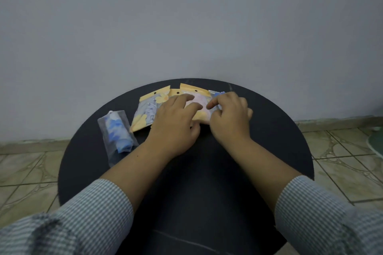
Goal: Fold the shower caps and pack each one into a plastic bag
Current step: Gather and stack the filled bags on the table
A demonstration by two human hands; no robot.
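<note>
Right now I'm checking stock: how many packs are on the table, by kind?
Clear bag with a rolled blue cap: 1
Yellow-topped packs: at least 3, namely one at the left, one under both hands, and one whose header peeks out between them
Blue item behind the right hand: 1, kind unclear
Total: 5 visible

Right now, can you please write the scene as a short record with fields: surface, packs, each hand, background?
surface: round dark table
left side: clear bag with rolled blue shower cap, apart from the others
centre: yellow-topped packs, overlapping
left hand: fingers flat on the pinkish pack
right hand: fingers curled, pinching the same pack
sleeves: checked sleeves
background: plain wall, tiled floor
</note>
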